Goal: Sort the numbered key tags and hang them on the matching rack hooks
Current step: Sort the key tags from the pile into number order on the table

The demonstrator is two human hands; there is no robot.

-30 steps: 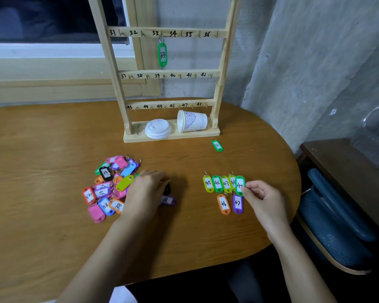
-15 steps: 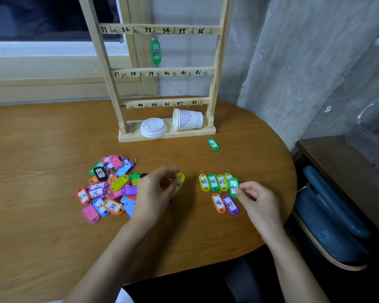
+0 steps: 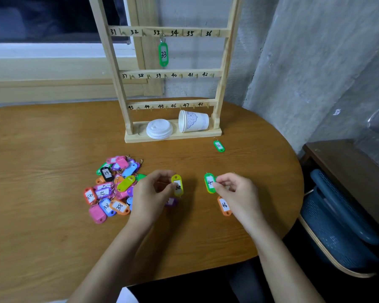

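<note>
Left hand (image 3: 153,189) has lifted yellow tag (image 3: 177,184) from pile (image 3: 112,186)

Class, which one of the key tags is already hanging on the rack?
The green tag marked 33, hanging below the 33 label on the rack's top rail. The rest lie on the table or are held.

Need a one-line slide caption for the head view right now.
Sorting key tags: left hand pinches a yellow tag, right hand holds a green tag; tag 33 hangs on the rack.
</note>
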